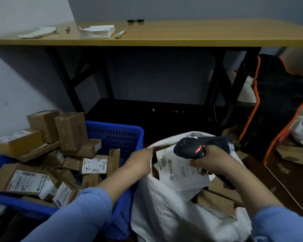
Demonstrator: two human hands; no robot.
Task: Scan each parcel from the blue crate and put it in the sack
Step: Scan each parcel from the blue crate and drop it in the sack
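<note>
We had the left hand (140, 161) pinching the rim of the white fabric sack (164, 215) at 6 o'clock, right hand (206, 159) gripping the black handheld scanner (189, 147) over a white-labelled parcel (180, 173) in its mouth; blue plastic crate (115, 133), 8 o'clock, looked mostly full.

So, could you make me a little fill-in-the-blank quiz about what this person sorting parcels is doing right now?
1. The right hand holds a black scanner whose small light glows ____.
2. The left hand grips the rim of the ____ sack.
3. The cardboard parcels lie piled in a ____ crate.

Missing words: red; white; blue.
</note>
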